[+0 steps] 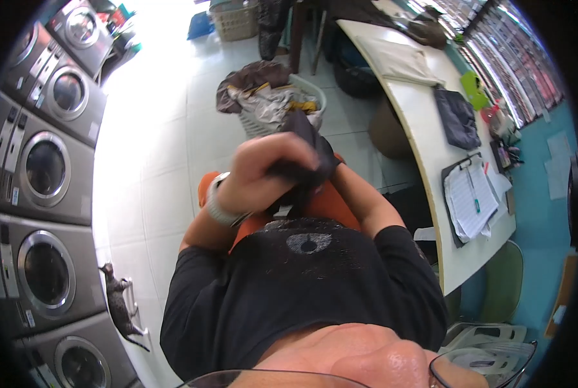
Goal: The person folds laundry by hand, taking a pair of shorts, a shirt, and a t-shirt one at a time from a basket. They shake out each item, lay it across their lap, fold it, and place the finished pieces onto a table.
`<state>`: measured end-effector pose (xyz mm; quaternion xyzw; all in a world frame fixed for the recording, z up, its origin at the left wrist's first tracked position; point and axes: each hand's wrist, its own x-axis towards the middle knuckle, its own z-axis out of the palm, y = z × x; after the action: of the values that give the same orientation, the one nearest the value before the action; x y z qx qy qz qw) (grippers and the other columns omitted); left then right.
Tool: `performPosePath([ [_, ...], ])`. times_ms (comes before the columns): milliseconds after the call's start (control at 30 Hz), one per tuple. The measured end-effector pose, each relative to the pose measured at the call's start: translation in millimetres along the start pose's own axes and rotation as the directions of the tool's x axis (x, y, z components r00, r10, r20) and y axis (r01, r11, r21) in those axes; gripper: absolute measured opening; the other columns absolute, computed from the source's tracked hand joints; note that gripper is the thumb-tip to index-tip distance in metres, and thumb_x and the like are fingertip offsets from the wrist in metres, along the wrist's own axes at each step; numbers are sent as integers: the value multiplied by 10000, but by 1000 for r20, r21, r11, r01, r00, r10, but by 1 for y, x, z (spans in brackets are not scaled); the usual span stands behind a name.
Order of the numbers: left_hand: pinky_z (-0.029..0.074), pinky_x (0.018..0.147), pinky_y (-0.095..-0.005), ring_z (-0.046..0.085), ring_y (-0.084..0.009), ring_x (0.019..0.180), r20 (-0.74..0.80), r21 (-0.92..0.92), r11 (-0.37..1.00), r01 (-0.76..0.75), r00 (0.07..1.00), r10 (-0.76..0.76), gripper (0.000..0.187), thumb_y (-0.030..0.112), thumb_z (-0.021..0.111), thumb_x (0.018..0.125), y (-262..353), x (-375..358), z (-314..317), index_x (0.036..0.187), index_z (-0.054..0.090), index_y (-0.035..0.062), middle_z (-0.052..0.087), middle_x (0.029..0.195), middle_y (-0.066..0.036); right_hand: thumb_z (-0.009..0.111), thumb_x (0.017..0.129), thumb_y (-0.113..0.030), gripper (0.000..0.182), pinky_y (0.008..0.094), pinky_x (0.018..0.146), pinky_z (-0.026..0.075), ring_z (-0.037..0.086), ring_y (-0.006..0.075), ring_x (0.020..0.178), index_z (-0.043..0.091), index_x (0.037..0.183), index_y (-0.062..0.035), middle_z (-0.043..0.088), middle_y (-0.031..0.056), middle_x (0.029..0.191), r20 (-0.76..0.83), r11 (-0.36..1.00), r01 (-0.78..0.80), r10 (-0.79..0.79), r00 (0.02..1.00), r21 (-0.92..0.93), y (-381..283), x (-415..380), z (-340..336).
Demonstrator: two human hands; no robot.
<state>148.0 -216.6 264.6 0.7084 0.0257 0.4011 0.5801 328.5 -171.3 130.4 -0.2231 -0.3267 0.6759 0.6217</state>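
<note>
A dark piece of clothing (307, 132) hangs in front of my body, over my lap. My left hand (269, 161), with a light-banded watch on the wrist, is slightly blurred and has its fingers curled on the cloth. From the other side, my right hand (333, 167) reaches into the same dark fabric, which hides its fingers. Just beyond stands a pale laundry basket (256, 127), heaped with crumpled clothes. Brown cloth (256, 76) droops over its far left rim, and grey-white and yellow pieces lie in the heap.
Stacked front-loading machines (46, 168) line the left side. A cat (117, 301) is beside a small white stand there. Along the right runs a white table (424, 174) with a clipboard (473, 200) and folded dark cloth (457, 118). Another basket (234, 22) stands farther back.
</note>
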Motion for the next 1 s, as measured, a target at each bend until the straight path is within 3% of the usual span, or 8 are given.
performPosePath([
  [167,455,566,-294,590,-233,639,212,-307,920,-245,925,317,93,-63,507,748,15,-21,-44,727,583,-15,582,792,-174,369,922,-190,464,328,1065,226,326,249,1274,342,1332,27,382,178,1346,0,995,58,-59,998,77,-50,-3,-21],
  [267,451,581,-322,577,-254,634,307,151,984,-98,950,48,126,-26,512,750,2,-35,-66,643,572,1,565,746,-177,372,922,-194,466,330,1064,230,332,248,1271,343,1332,27,385,178,1345,-6,995,91,-91,996,49,-69,2,-24],
  [400,493,678,-423,600,-342,718,-448,887,-299,351,809,-380,106,99,539,790,-98,-82,-65,860,616,80,600,767,-189,377,922,-199,469,332,1063,235,340,248,1266,344,1332,26,389,177,1344,-16,994,109,-109,994,-12,-78,14,-19],
  [533,495,710,-409,635,-310,804,223,370,764,528,748,-625,307,201,511,868,-126,-48,8,1128,559,46,629,850,-215,382,921,-204,472,335,1062,241,348,247,1262,345,1331,26,393,177,1342,-26,992,107,-109,994,-68,-74,26,-12],
  [600,424,913,-375,544,-299,1066,274,767,635,-90,941,-198,347,177,452,905,-199,-50,-4,1207,516,17,555,1145,-221,385,921,-207,473,336,1062,243,352,246,1260,345,1331,26,395,177,1342,-33,990,107,-111,993,-94,-73,29,-10],
  [633,384,978,-370,492,-310,1152,425,877,161,-452,888,176,358,166,439,912,-220,-43,-24,1226,502,7,510,1233,-219,386,921,-208,474,337,1062,245,354,246,1259,345,1331,26,396,177,1341,-36,989,108,-113,993,-105,-72,30,-9],
  [767,330,1031,-377,436,-302,1209,-348,839,463,286,936,52,339,155,411,922,-128,7,-79,1222,510,30,476,1286,-181,391,921,-213,477,339,1061,250,362,245,1255,346,1331,25,399,176,1340,-53,983,112,-120,991,-143,-73,37,-7],
  [1000,376,968,-371,506,-278,1113,-259,617,776,131,965,43,337,164,462,876,-71,-22,-40,1171,536,20,546,1175,-175,400,921,-222,482,343,1059,259,376,244,1247,348,1331,24,406,176,1337,-93,976,126,-144,985,-180,-81,45,-11],
])
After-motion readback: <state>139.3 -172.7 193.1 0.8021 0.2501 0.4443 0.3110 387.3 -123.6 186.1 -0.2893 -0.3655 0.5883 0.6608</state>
